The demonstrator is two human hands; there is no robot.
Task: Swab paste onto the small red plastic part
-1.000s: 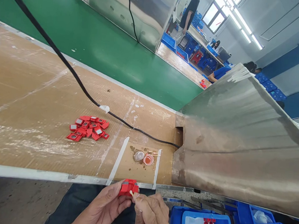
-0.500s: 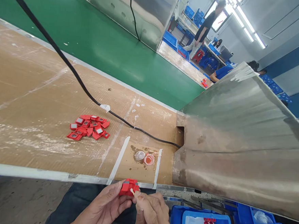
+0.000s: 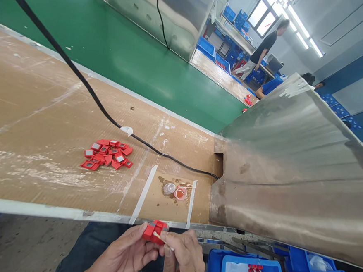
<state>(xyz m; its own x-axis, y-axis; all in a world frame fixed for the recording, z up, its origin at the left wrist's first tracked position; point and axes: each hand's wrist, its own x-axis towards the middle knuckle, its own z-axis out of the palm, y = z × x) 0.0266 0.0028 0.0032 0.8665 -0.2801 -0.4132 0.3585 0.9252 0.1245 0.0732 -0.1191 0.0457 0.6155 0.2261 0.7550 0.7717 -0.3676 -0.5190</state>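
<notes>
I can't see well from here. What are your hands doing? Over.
Left hand grips a red piece. Right hand holds a thin stick against it. Nothing blocking.

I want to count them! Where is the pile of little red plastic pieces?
The pile of little red plastic pieces lies on the brown cardboard-covered table, left of centre in the head view, just below the black cable.

Glossy red plastic part [image 3: 154, 231]

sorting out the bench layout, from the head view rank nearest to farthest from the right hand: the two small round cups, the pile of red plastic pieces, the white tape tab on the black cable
From the right hand:
1. Two small round cups, just ahead on the bench.
2. Pile of red plastic pieces, ahead and left.
3. White tape tab on the black cable, farther back, beyond the pile.
</notes>
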